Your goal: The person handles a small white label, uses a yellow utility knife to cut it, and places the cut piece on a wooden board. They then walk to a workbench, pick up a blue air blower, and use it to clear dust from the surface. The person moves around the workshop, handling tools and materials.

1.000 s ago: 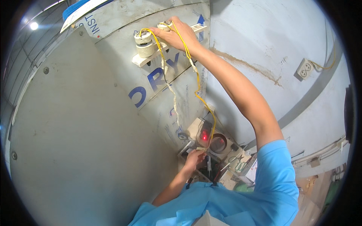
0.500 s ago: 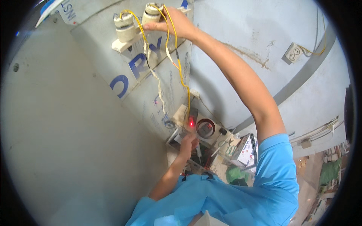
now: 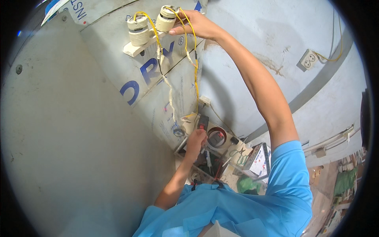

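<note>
Two cream cylindrical fittings stand on a white strip (image 3: 134, 50) along the panel at the top, a left fitting (image 3: 138, 36) and a right fitting (image 3: 165, 23), with yellow wires (image 3: 196, 79) running down from them. Around the side of the right fitting my right hand (image 3: 195, 25) is closed, thumb towards me. Lower down, my left hand (image 3: 196, 143) has its curled fingers against the near end of a small black switch box (image 3: 203, 121) with a red part. Its fingertips are partly hidden. No glow shows on the red part.
A tape roll (image 3: 216, 137) and pliers (image 3: 238, 153) lie on the cluttered shelf beside a clear bin of tools (image 3: 208, 160). A white box (image 3: 258, 161) stands to their right. A wall socket (image 3: 308, 59) is at the upper right; a large grey panel (image 3: 79, 138) fills the left.
My left hand has moved up onto the switch box, and its bright red light has gone out. My right hand stays on the right fitting; the view has shifted slightly.
</note>
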Motion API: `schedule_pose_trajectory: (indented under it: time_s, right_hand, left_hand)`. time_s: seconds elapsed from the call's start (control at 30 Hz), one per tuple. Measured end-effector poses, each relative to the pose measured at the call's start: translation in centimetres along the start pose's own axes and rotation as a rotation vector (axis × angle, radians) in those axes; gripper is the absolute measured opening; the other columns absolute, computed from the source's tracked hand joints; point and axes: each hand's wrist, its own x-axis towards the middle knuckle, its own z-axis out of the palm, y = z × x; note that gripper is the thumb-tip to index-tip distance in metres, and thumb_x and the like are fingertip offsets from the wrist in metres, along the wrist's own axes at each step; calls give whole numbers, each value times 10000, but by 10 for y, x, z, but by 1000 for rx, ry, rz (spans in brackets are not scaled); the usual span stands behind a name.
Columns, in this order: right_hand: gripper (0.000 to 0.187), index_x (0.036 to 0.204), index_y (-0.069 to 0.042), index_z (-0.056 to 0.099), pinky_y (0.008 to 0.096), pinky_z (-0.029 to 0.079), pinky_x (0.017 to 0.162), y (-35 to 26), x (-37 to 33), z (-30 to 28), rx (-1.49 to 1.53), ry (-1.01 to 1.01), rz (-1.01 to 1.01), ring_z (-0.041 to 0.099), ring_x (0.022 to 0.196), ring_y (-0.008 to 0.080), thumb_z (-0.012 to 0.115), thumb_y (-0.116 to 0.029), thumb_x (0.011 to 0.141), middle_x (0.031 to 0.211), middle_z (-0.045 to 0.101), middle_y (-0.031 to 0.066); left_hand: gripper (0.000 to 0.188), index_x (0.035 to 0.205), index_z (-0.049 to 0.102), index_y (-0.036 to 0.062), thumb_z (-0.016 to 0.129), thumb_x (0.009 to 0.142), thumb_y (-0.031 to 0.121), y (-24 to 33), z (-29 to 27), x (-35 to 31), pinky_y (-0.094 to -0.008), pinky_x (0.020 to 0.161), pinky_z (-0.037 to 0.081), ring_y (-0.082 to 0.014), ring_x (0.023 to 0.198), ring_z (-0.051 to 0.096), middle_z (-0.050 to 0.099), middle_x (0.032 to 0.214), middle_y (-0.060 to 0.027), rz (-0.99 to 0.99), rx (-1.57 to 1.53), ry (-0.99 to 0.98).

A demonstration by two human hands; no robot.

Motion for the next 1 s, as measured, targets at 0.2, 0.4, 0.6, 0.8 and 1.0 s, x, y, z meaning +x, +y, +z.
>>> schedule_pose_trajectory:
  time_s: [0.2,0.4,0.6,0.8,1.0]
  right_hand:
    - [394,1278,-19,635,336,482,1028,-7,-9,2,266,159,12,631,1140,200,625,-46,884,1223,686,98]
    - [305,1200,8,644,323,514,904,-5,-91,33,381,750,72,646,1032,166,608,-49,903,1121,704,97]
    - [213,980,-8,603,467,491,680,32,-355,193,-77,311,673,632,762,386,568,-215,951,873,639,207]
    - [359,1088,-98,716,480,547,838,-103,-752,330,-276,-575,1325,684,1005,347,709,-324,808,1103,695,142]
    - [389,914,-2,735,502,553,742,-305,-984,350,-213,677,2122,703,813,404,674,-378,837,836,729,204]
  left_hand:
    - [211,1090,624,52,631,981,233,-21,-2,-11,-236,707,461,-84,752,585,669,894,-22,-39,27,22]
    - [158,1063,631,40,617,990,179,-75,-13,-11,-247,677,474,-102,791,600,655,909,-45,-52,91,34]
    - [190,946,655,49,638,953,238,-198,-88,-29,-277,552,439,-117,635,569,626,761,-28,-353,406,-118]
    - [189,906,666,37,594,929,210,-305,-165,-94,-340,523,441,-185,643,582,621,741,-79,-710,938,-498]
    - [215,911,664,27,608,917,235,-316,-159,-123,-415,604,472,-278,719,616,646,810,-133,-623,1489,-1021]
